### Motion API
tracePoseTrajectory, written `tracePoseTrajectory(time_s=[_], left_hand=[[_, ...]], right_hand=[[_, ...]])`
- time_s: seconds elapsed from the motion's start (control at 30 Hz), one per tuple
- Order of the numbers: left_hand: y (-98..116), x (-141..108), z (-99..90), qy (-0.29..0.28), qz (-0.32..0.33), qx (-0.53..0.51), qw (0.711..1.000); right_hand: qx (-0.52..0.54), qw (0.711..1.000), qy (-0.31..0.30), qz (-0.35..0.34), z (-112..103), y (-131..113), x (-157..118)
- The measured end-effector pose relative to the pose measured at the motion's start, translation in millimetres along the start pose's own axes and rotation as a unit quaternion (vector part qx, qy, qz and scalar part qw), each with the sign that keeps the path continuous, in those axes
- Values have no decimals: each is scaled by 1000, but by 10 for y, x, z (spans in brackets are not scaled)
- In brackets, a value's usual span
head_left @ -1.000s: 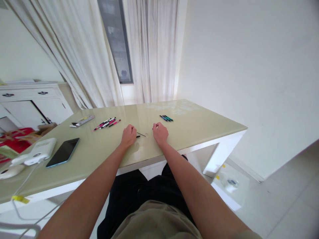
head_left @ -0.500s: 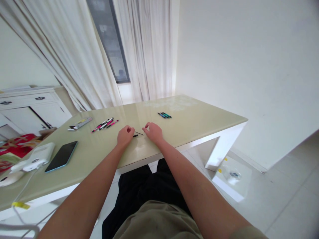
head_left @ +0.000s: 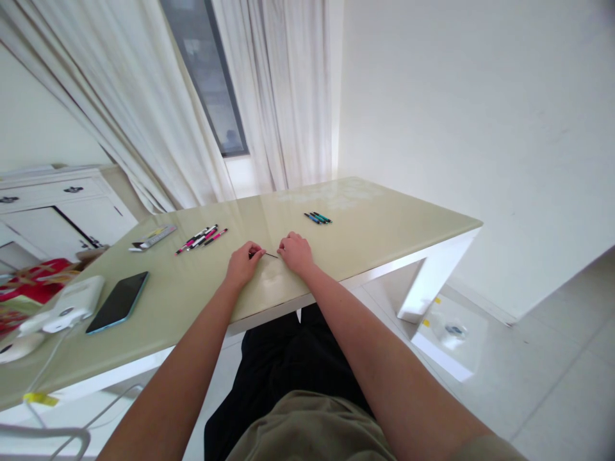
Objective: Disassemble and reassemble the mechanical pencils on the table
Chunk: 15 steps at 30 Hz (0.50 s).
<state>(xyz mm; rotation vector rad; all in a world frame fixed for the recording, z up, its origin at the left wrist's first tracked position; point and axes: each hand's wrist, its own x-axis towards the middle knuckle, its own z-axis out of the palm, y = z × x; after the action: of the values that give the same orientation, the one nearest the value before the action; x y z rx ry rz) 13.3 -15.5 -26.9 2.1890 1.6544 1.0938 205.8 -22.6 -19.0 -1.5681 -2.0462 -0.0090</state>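
Observation:
My left hand point(head_left: 244, 262) is closed in a pinch over the near part of the table. It grips one end of a thin dark rod, which looks like a pen refill point(head_left: 271, 255), and a bit of black shows between the fingers. The rod slants toward my right hand point(head_left: 295, 252), whose fingers are curled together close to its far end. Whether those fingertips hold anything is too small to make out. Beyond the hands lie several blue and green pens point(head_left: 318, 218). To the left is a pile of pink, white and black pens point(head_left: 199, 239).
On the table point(head_left: 384, 224), a narrow box point(head_left: 154, 237) lies at the back left. A dark-screened phone point(head_left: 119, 302) lies nearer, beside a white device point(head_left: 77, 301) with a cable. A white cabinet point(head_left: 62, 211) stands behind; a clear-looking box point(head_left: 449, 333) sits on the floor.
The short black piece that lay by my left hand no longer shows on the table. My left fingers now grip the rod, and my right fingers have drawn together.

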Motion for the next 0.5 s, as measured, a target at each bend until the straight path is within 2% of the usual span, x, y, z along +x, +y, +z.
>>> tracePoseTrajectory(time_s=[0.2,0.37,0.5], left_hand=[[22,-26,-26,2,28,-64,998],[80,-51,-47,-20,49,-120,991],[125,-65,-70,-34,55,-144,987]], right_hand=[[14,1000,-2,-26,23,-22,-7],[65,995,-15,-77,-13,-70,-33],[105,990,-15,-93,-55,-88,-42]])
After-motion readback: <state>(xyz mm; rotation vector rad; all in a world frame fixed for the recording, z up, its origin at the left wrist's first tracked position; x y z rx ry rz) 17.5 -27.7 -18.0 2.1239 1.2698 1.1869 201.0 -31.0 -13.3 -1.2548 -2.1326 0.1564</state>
